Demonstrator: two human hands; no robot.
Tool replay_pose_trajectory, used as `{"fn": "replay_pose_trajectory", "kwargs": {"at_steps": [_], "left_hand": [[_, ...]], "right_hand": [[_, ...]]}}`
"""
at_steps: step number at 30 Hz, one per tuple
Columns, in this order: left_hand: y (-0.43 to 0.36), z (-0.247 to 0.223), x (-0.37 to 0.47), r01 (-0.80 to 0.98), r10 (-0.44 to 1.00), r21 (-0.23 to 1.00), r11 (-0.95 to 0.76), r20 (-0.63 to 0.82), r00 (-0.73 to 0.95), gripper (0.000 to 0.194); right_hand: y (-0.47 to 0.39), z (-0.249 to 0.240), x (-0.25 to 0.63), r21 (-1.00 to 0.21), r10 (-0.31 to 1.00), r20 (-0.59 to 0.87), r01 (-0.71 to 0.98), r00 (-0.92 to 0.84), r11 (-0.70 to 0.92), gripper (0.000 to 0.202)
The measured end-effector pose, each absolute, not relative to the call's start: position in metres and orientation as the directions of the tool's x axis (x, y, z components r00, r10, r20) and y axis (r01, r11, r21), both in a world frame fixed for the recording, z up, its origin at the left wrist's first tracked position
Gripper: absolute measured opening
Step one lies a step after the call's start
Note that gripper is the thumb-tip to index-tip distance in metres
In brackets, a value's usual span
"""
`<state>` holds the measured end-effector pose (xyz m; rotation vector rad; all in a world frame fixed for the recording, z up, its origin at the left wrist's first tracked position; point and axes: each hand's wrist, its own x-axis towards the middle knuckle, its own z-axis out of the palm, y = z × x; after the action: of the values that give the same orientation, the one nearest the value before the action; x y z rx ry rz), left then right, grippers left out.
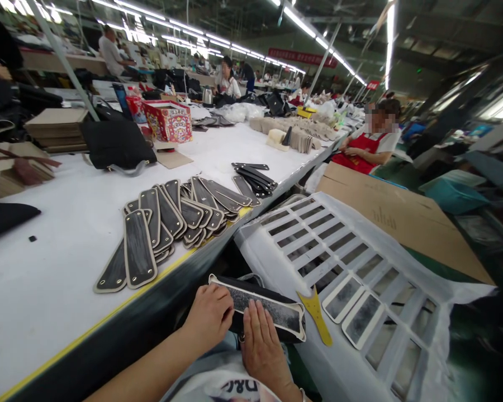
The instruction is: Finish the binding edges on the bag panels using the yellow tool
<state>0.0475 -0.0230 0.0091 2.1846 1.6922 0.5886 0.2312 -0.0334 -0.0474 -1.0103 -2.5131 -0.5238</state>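
On my lap lies a black bag (291,334), its long narrow side turned up. A dark grey panel (283,311) with a cream edge covers that side. My left hand (209,310) is closed on the bag's left end, fingers curled over the panel's edge. Flat on the middle of the panel rests my right hand (262,343), its fingers stretched out. Part of the bag is hidden under both hands. To the left, a spread pile of dark panels (176,209) with beige edges and metal eyelets lies on the white table (67,245).
At right stands a white slatted crate (335,251), bearing two pale-edged grey panels (362,318) and a yellow Y-shaped piece (316,315). Black strips (255,177), a black bag (115,142) and a red box (167,120) occupy the table. A co-worker (369,145) sits beyond the cardboard (398,215).
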Motion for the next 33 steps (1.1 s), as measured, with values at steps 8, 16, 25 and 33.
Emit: {"fn": "replay_pose_trajectory", "kwargs": {"at_steps": [8, 16, 25, 33], "left_hand": [[-0.023, 0.005, 0.009, 0.786, 0.984, 0.596, -0.163, 0.152, 0.088, 0.011], [-0.029, -0.008, -0.034, 0.617, 0.984, 0.766, -0.18, 0.132, 0.122, 0.01], [-0.028, -0.007, -0.025, 0.673, 0.987, 0.723, -0.159, 0.143, 0.079, 0.012], [-0.028, 0.003, -0.033, 0.743, 0.962, 0.612, -0.271, 0.137, 0.238, 0.009]], "right_hand": [[-0.025, -0.052, 0.211, 0.116, 0.569, 0.388, 0.651, -0.724, 0.75, 0.064], [-0.018, -0.042, 0.186, 0.114, 0.529, 0.309, 0.582, -0.791, 0.805, 0.074], [-0.016, -0.039, 0.155, 0.077, 0.523, 0.198, 0.545, -0.829, 0.835, 0.084], [-0.021, -0.033, 0.222, 0.117, 0.541, 0.288, 0.59, -0.79, 0.799, 0.083]]}}
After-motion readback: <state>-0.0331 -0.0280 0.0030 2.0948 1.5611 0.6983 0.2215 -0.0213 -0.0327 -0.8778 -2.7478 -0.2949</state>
